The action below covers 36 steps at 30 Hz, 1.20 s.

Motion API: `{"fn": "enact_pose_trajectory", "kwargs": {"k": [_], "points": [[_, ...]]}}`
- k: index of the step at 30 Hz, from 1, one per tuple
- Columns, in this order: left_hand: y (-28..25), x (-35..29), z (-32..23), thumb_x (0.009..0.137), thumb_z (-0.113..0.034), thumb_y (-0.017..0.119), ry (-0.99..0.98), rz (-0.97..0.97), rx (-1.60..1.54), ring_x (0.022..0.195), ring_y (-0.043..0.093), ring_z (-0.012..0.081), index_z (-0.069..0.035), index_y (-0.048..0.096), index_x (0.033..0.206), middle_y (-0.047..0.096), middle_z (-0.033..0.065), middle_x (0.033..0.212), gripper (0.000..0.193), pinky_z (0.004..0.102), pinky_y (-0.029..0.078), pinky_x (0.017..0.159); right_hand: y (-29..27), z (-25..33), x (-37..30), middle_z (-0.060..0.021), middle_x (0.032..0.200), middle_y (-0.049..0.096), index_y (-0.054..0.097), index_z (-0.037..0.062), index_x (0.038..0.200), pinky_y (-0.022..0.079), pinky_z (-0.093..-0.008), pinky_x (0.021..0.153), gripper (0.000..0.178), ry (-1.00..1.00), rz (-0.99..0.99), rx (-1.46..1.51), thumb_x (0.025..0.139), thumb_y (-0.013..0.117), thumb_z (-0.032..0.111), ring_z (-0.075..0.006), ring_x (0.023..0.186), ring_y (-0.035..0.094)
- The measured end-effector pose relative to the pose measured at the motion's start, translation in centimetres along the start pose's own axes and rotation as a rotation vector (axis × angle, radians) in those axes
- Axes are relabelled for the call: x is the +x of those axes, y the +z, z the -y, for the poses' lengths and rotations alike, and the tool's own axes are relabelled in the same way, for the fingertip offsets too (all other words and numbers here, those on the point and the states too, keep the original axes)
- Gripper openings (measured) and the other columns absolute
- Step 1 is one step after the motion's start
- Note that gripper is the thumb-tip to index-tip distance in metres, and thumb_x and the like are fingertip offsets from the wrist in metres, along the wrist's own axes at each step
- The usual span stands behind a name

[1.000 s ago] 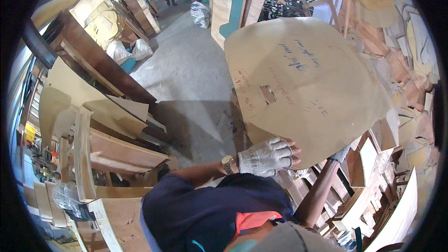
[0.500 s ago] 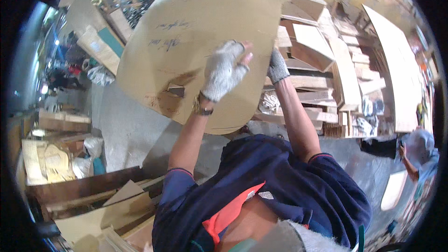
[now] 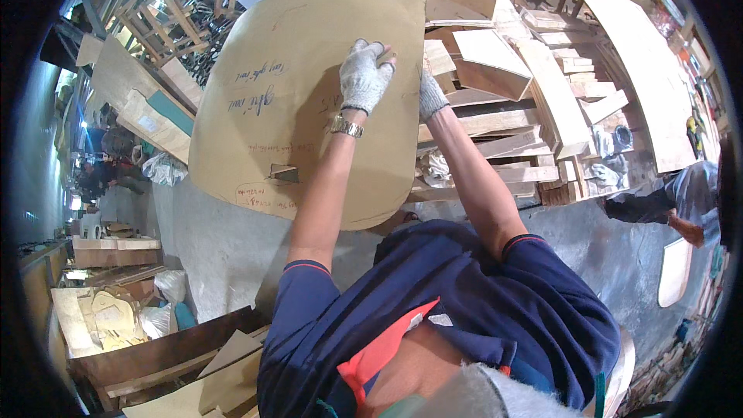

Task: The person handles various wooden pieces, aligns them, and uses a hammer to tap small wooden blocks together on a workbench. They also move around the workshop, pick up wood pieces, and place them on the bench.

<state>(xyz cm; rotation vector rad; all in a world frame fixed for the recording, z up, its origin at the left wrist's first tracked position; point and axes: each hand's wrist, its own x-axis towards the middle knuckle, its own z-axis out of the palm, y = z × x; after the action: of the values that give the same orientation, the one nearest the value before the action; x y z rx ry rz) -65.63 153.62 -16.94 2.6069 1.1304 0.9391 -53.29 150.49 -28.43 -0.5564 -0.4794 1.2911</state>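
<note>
A large brown cardboard sheet with rounded corners stands in front of me. It bears handwriting and has a small rectangular cut-out near its lower edge. My left hand, in a grey knit glove with bare fingertips, is over the sheet's right half. Its fingers are curled together, and whatever may be between them is too small to make out. At the sheet's right edge, my gloved right hand grips it, with the fingers partly hidden at the edge. A metal watch is on my left wrist.
Stacked wooden pieces lie to the right of the sheet, and a long pale panel leans beyond them. Another person is at the far right. Wooden frames stand back left. A brown-sided bin with boards is near left.
My left hand's fingers have gone from stretched out to curled, and it has moved up slightly. The sheet and my right hand appear farther left in view.
</note>
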Motion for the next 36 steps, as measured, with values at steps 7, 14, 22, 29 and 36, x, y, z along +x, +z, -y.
{"fn": "enact_pose_trajectory", "kwargs": {"k": [7,14,22,29,36], "points": [[-0.3,0.0,0.0,0.084,-0.024,0.078,0.018,-0.007,-0.015,0.095,0.067,0.0303,-0.012,0.078,0.103,0.067,0.0112,0.098,0.022,0.0409,0.054,0.084,0.8,2.1,-1.5,-0.0091,0.124,0.066,0.052,0.0076,0.141,0.059,-0.0349,0.086,0.047,0.066,-0.031,0.267,0.105,0.054,0.038,-0.0199,0.106,0.067],[-0.3,-0.2,-0.9,0.092,-0.023,0.071,0.027,-0.138,-0.087,0.087,0.068,0.0270,-0.007,0.070,0.093,0.069,0.0109,0.092,0.016,0.0398,0.054,0.077,4.6,6.2,-4.3,-0.0172,0.138,0.058,0.045,0.0020,0.147,0.048,-0.0447,0.104,0.070,0.146,-0.107,0.161,0.100,0.057,0.053,-0.0295,0.121,0.060],[-1.5,-1.1,-5.0,0.109,-0.020,0.051,-0.035,-0.258,-0.736,0.075,0.059,0.0100,-0.005,0.051,0.095,0.063,0.0043,0.083,0.021,0.0265,0.048,0.068,7.6,9.6,-0.7,-0.0100,0.094,0.074,0.072,-0.0031,0.100,0.053,-0.0323,0.075,0.032,-0.150,-0.267,-0.753,0.090,0.064,0.026,-0.0180,0.082,0.067],[-3.9,-4.5,-7.1,0.107,-0.020,0.055,-0.062,-0.359,-0.819,0.072,0.052,0.0077,-0.005,0.054,0.096,0.057,0.0002,0.078,0.018,0.0250,0.045,0.067,8.3,12.3,1.9,-0.0072,0.078,0.070,0.073,-0.0047,0.093,0.050,-0.0320,0.060,0.033,-0.221,-0.301,-0.818,0.086,0.075,0.028,-0.0149,0.067,0.063],[-3.7,-5.3,-2.4,0.105,-0.022,0.059,-0.256,-0.439,-1.159,0.072,0.058,0.0077,-0.006,0.057,0.098,0.061,-0.0003,0.079,0.018,0.0240,0.050,0.068,1.7,11.5,-1.4,-0.0070,0.066,0.063,0.072,-0.0042,0.082,0.044,-0.0310,0.048,0.034,-0.055,-0.371,-1.120,0.085,0.068,0.030,-0.0150,0.053,0.056]]}}
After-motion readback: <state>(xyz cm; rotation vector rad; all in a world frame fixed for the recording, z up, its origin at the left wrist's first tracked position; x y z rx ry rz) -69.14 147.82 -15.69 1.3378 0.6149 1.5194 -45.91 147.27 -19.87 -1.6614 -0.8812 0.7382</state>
